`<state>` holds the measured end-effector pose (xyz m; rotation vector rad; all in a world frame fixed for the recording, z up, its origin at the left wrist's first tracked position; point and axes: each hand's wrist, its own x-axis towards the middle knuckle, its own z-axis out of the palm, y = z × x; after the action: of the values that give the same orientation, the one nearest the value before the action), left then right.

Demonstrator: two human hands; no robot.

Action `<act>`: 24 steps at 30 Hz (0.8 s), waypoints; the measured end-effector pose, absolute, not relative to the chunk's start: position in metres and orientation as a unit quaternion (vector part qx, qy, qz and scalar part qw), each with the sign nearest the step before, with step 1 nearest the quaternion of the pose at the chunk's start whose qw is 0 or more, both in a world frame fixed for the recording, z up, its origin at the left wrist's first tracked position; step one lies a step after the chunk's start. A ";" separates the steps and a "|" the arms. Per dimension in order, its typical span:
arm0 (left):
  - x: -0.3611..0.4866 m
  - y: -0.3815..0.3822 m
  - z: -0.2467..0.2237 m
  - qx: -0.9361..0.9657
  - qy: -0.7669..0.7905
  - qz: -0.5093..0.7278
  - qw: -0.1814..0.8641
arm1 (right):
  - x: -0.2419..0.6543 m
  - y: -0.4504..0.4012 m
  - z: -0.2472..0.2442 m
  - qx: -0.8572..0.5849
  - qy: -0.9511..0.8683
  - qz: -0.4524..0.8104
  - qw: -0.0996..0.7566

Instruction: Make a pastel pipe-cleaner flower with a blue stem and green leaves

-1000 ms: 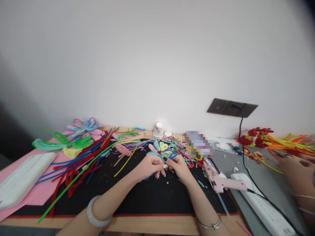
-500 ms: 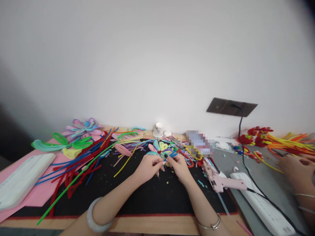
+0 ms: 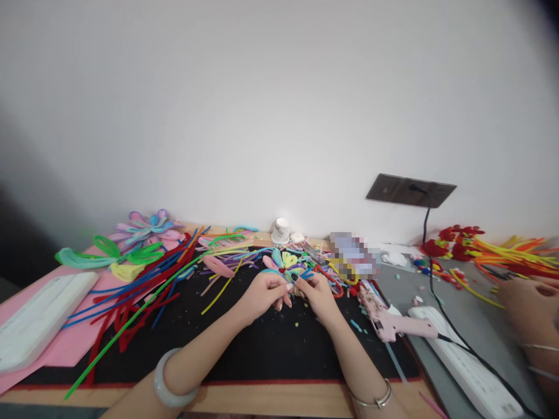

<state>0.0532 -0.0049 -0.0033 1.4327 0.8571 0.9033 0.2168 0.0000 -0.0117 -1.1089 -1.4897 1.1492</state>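
Note:
Over the black mat (image 3: 288,355), both hands meet at a multicoloured pipe-cleaner flower (image 3: 285,262) with blue, pink and yellow looped petals and a red centre. My left hand (image 3: 264,295) pinches its near side, thumb and forefinger together. From the other side my right hand (image 3: 318,294) grips it too, close to a short blue piece (image 3: 307,272). The fingers hide the flower's lower part. Loose pipe cleaners (image 3: 229,259) in purple, pink and yellow lie just behind and left of my hands.
A pink glue gun (image 3: 386,323) lies to the right, near a white power strip (image 3: 467,361). Red and blue pipe cleaners (image 3: 144,291) and finished flowers (image 3: 151,228) fill the left. A paper cup (image 3: 280,231) stands at the back. Another person's hand (image 3: 528,302) works at far right.
My left hand's fingers have shifted slightly, the thumb now nearer the right hand's fingertips. The flower stays almost in place. The other person's hand has moved a little.

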 end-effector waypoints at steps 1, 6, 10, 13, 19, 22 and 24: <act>0.053 -0.006 -0.003 0.636 0.377 0.391 0.548 | 0.217 0.000 -0.012 -0.461 -0.600 0.458 0.468; 0.052 -0.014 0.000 0.752 0.411 0.386 0.341 | 0.219 0.001 -0.011 -0.476 -0.598 0.443 0.469; 0.052 -0.015 0.000 0.779 0.401 0.395 0.276 | 0.219 0.000 -0.012 -0.463 -0.581 0.470 0.477; 0.054 -0.012 0.001 0.708 0.389 0.388 0.445 | 0.219 0.000 -0.011 -0.437 -0.574 0.501 0.478; 0.055 -0.012 0.003 0.485 0.321 0.343 0.737 | 0.219 -0.003 -0.007 -0.394 -0.617 0.517 0.444; 0.054 -0.012 0.004 0.445 0.325 0.341 0.762 | 0.218 -0.004 -0.007 -0.403 -0.620 0.506 0.443; 0.054 -0.010 0.002 0.448 0.335 0.348 0.752 | 0.218 -0.004 -0.007 -0.412 -0.623 0.496 0.443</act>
<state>0.0539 -0.0103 0.0023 0.9792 0.7312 0.7605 0.2182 -0.0036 -0.0074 -1.0227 -1.5454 1.2293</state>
